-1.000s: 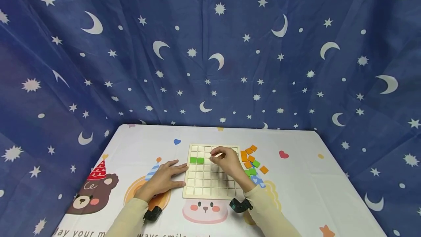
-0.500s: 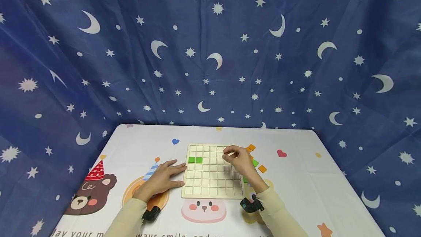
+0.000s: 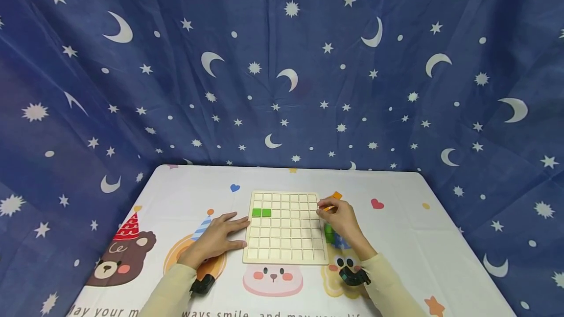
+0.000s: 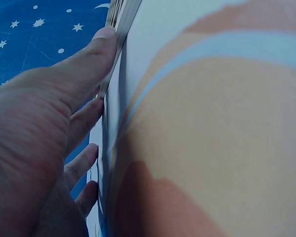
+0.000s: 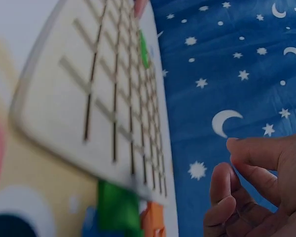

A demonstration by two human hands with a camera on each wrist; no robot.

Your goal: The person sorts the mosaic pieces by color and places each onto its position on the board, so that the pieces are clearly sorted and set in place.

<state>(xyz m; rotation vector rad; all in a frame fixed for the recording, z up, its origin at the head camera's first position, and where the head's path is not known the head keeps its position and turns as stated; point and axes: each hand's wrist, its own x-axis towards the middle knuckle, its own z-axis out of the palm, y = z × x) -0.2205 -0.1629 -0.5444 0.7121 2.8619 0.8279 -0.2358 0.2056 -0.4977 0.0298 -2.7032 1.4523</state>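
Note:
A pale wooden grid board (image 3: 286, 238) lies mid-table, with two green square tiles (image 3: 262, 213) side by side in its left part. My left hand (image 3: 216, 238) rests at the board's left edge, fingers spread; in the left wrist view its thumb (image 4: 96, 49) touches the board's side. My right hand (image 3: 343, 220) hovers over the board's right edge, fingers loosely bent and a gap between thumb and forefinger. Nothing shows between them in the right wrist view either. Beneath and beside this hand are orange tiles (image 3: 337, 195) and green tiles (image 3: 329, 233), partly hidden by it.
The white table cover (image 3: 396, 238) bears printed cartoon animals, hearts and lettering. A dark blue curtain (image 3: 282, 111) with moons and stars stands behind the table and on both sides. Small black devices (image 3: 354, 276) are strapped at both wrists.
My right hand has moved rightward from over the board's upper middle to its right edge by the loose tiles. The left hand and the two tiles on the board stay in place.

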